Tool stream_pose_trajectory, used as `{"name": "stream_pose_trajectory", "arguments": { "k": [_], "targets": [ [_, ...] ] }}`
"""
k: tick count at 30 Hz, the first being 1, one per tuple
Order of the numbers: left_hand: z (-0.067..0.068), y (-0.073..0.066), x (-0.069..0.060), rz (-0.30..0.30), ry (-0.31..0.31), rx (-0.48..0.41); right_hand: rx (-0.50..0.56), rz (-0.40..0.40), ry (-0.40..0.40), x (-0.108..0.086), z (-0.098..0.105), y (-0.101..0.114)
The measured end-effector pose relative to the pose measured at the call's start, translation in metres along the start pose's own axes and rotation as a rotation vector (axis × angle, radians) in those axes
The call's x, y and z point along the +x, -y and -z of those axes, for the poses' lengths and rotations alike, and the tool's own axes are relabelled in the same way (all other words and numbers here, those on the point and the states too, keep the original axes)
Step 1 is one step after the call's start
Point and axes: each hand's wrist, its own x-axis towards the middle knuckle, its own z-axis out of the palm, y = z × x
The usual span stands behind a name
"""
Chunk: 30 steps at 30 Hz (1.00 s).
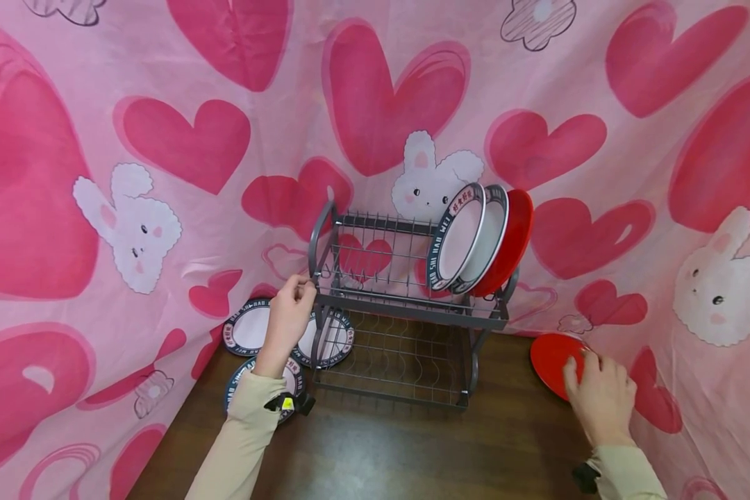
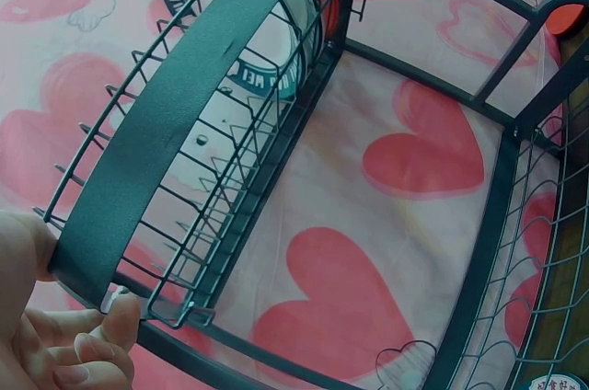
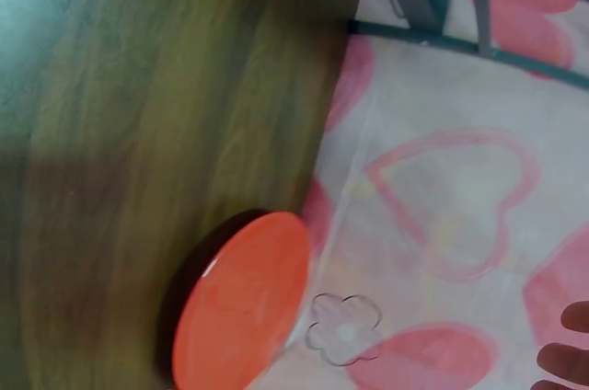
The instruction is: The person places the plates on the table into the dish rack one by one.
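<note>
A dark two-tier dish rack [image 1: 412,310] stands on the brown table against the patterned cloth. My left hand [image 1: 292,309] pinches the left front corner of its upper tier; in the left wrist view the thumb and curled fingers [image 2: 92,353] lie on either side of the bar's end. At the right, my right hand [image 1: 603,399] hovers by a red plate [image 1: 546,357] lying on the table. Its fingertips [image 3: 566,362] show apart from that plate in the right wrist view, holding nothing. Two white plates with dark patterned rims [image 1: 459,243] and a red plate [image 1: 517,239] lean in the upper tier's right end.
Several dark-rimmed white plates [image 1: 245,332] lie on the table at the left, partly behind the left arm and the rack. Pink cloth with hearts and rabbits [image 1: 187,139] hangs around the back and sides. The brown wooden table [image 1: 412,451] extends in front of the rack.
</note>
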Motion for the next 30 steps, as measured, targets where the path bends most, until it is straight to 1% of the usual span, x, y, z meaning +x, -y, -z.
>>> {"name": "stream_pose_trajectory", "arguments": {
  "k": [2,11,17,26,30],
  "targets": [
    [0.0,0.0,0.0,-0.001,-0.001,0.001,-0.006,-0.014,0.009,0.0,-0.002,-0.005],
    [0.0,-0.001,0.0,0.009,0.001,0.003,-0.067,-0.097,0.143,0.003,-0.006,-0.023],
    [-0.001,0.001,0.0,0.01,0.002,0.006,-0.088,-0.158,0.196,0.002,-0.01,-0.035],
    [-0.002,0.0,0.0,0.008,-0.004,0.015,-0.078,-0.187,0.173,0.004,-0.018,-0.055],
    [-0.001,0.0,0.0,0.009,0.0,0.009,-0.07,-0.199,0.178,0.006,-0.021,-0.063]
  ]
}}
